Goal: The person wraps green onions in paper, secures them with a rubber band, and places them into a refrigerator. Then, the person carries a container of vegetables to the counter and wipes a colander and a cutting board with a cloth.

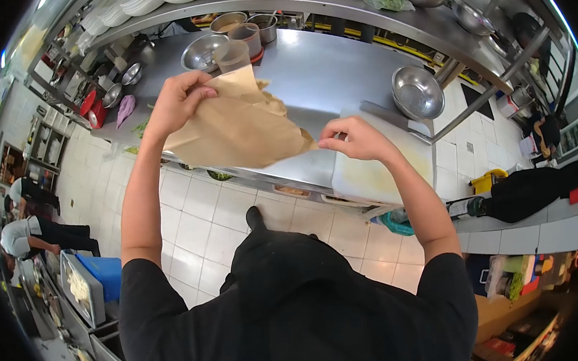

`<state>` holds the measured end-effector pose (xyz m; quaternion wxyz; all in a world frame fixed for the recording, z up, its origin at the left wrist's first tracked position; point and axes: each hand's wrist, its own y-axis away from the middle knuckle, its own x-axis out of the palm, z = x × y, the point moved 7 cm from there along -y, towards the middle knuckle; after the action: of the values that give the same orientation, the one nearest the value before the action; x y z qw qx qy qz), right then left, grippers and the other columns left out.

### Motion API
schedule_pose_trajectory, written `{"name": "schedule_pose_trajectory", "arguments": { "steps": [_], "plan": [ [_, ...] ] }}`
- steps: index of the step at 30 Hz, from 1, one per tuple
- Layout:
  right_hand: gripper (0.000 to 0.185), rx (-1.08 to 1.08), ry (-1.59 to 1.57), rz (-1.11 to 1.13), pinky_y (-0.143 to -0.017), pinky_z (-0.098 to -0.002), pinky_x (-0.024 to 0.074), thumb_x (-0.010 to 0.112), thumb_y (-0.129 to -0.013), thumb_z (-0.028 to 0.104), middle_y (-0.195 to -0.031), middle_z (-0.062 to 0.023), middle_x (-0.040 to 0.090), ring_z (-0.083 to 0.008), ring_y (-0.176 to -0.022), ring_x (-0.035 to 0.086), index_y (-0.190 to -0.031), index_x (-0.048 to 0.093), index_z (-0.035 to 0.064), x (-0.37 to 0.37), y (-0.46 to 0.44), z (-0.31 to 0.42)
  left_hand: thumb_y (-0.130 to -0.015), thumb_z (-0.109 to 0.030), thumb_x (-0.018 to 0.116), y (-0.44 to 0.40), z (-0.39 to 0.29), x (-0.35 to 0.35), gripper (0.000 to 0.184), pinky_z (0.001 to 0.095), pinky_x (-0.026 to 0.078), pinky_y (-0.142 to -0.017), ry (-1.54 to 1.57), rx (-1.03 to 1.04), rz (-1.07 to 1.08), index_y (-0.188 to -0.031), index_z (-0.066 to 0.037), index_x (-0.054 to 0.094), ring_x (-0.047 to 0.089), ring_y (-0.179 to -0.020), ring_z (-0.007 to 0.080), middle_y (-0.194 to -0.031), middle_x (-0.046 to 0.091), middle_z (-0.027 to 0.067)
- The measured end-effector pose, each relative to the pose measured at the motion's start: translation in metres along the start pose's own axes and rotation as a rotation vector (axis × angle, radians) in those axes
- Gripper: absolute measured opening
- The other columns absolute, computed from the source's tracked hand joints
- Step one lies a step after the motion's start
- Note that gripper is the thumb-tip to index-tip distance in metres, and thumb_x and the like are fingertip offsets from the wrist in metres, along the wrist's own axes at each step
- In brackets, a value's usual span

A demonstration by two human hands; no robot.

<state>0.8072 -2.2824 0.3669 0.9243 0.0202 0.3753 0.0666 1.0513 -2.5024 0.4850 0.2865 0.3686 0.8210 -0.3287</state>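
Note:
A crumpled piece of brown paper (236, 131) with a ragged edge is stretched between my hands above the steel worktable (315, 66); I cannot tell whether it is a sheet or a bag. My left hand (180, 102) pinches its upper left part between thumb and fingers. At the paper's pointed right corner, my right hand (356, 138) closes its fingertips on it. Below and beside that hand lies a white cutting board (381, 168), with a large knife (391, 116) along its far edge. Clear plastic containers (232, 55) stand just beyond the paper.
A steel bowl (203, 53) sits at the back left and a perforated steel bowl (418, 92) at the right. Overhead, a shelf (258, 2) carries stacked white plates (140, 4). Two people (24, 236) bend over at the far left. Beneath me is a tiled floor (206, 228).

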Motion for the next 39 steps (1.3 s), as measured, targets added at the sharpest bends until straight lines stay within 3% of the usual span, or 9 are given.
{"name": "schedule_pose_trajectory", "arguments": {
  "steps": [4,7,12,16,21,23,30,35,39],
  "plan": [
    [0.038,-0.006,-0.48,-0.503,-0.082,-0.0334,0.0525,0.08,-0.091,0.031,-0.099,-0.0087,0.071,-0.0155,-0.09,0.065,-0.106,0.067,-0.0016,0.013,-0.001,0.002,-0.095,-0.009,0.071,0.007,0.033,0.021,0.009,0.0251,0.046,-0.065,0.177,-0.154,-0.002,-0.099,-0.001,0.069,0.055,-0.072,0.0032,-0.078,0.068,-0.0007],
    [0.037,0.066,-0.741,-0.439,-0.083,-0.0306,0.0516,0.08,-0.092,0.028,-0.098,-0.0073,0.07,-0.0137,-0.091,0.063,-0.108,0.065,-0.0031,0.053,-0.026,-0.038,-0.096,-0.01,0.071,0.006,0.062,0.048,0.008,0.0244,0.045,-0.065,0.246,-0.242,0.069,-0.097,-0.002,0.069,0.053,-0.071,0.0032,-0.077,0.066,-0.0012],
    [0.02,0.292,-0.874,-0.731,-0.073,-0.0298,0.0512,0.077,-0.093,0.016,-0.091,-0.0036,0.069,-0.0103,-0.08,0.062,-0.101,0.066,0.0009,0.08,-0.028,-0.113,-0.092,-0.021,0.074,-0.008,0.135,0.122,0.023,0.0355,0.051,-0.075,0.103,-0.159,0.145,-0.101,-0.001,0.071,0.063,-0.078,0.0204,-0.085,0.071,0.0098],
    [0.016,0.461,-0.718,-0.967,-0.072,-0.0302,0.0513,0.075,-0.094,0.014,-0.09,-0.0042,0.07,-0.0105,-0.079,0.061,-0.1,0.067,0.0021,0.092,-0.046,-0.206,-0.081,-0.021,0.083,-0.007,0.187,0.202,0.063,0.0435,0.053,-0.088,0.106,-0.242,0.105,-0.136,-0.008,0.055,0.069,-0.094,0.0365,-0.1,0.071,0.0229],
    [0.047,0.448,-0.686,-1.196,-0.087,-0.0379,0.0524,0.073,-0.095,0.017,-0.118,-0.0166,0.065,-0.0218,-0.104,0.062,-0.133,0.05,0.0004,0.057,-0.079,-0.246,-0.08,-0.016,0.081,0.001,0.249,0.265,0.076,0.0498,0.051,-0.092,0.264,-0.355,0.38,-0.144,-0.01,0.04,0.065,-0.107,0.0472,-0.112,0.067,0.0276],
    [0.057,0.567,-0.559,-1.24,-0.099,-0.0429,0.048,0.072,-0.095,0.021,-0.133,-0.0213,0.058,-0.0291,-0.123,0.057,-0.142,0.045,0.002,0.038,-0.09,-0.222,-0.082,-0.012,0.08,0.007,0.279,0.293,0.07,0.0456,0.051,-0.085,0.401,-0.433,0.095,-0.142,-0.01,0.043,0.066,-0.096,0.0366,-0.102,0.065,0.0196],
    [0.065,0.689,0.777,-0.628,-0.116,-0.0605,0.0285,0.05,-0.102,0.041,-0.16,-0.0225,0.036,-0.0412,-0.15,0.029,-0.156,0.037,0.0055,0.111,-0.121,-0.137,-0.086,-0.021,0.076,0.01,0.215,0.287,0.064,0.0502,0.046,-0.101,-0.116,-0.291,0.327,-0.142,-0.009,0.047,0.047,-0.132,0.0464,-0.14,0.048,0.0293],
    [0.066,0.774,0.676,-0.493,-0.118,-0.0569,0.0263,0.04,-0.105,0.044,-0.163,-0.0218,0.032,-0.0404,-0.152,0.027,-0.157,0.035,0.0038,0.166,-0.124,-0.159,-0.096,-0.04,0.062,-0.002,0.196,0.295,0.07,0.0599,0.02,-0.121,-0.578,-0.001,0.353,-0.157,-0.012,0.041,0.014,-0.154,0.0479,-0.167,0.017,0.0291],
    [0.064,0.689,0.61,-0.503,-0.119,-0.0557,0.0257,0.042,-0.104,0.042,-0.162,-0.0217,0.034,-0.0399,-0.152,0.028,-0.155,0.037,0.0038,0.164,-0.122,-0.158,-0.095,-0.044,0.064,-0.017,0.197,0.3,0.077,0.0578,0.023,-0.119,-0.557,0.039,0.324,-0.16,-0.011,0.035,0.016,-0.155,0.0451,-0.167,0.021,0.026]
  ]
}}
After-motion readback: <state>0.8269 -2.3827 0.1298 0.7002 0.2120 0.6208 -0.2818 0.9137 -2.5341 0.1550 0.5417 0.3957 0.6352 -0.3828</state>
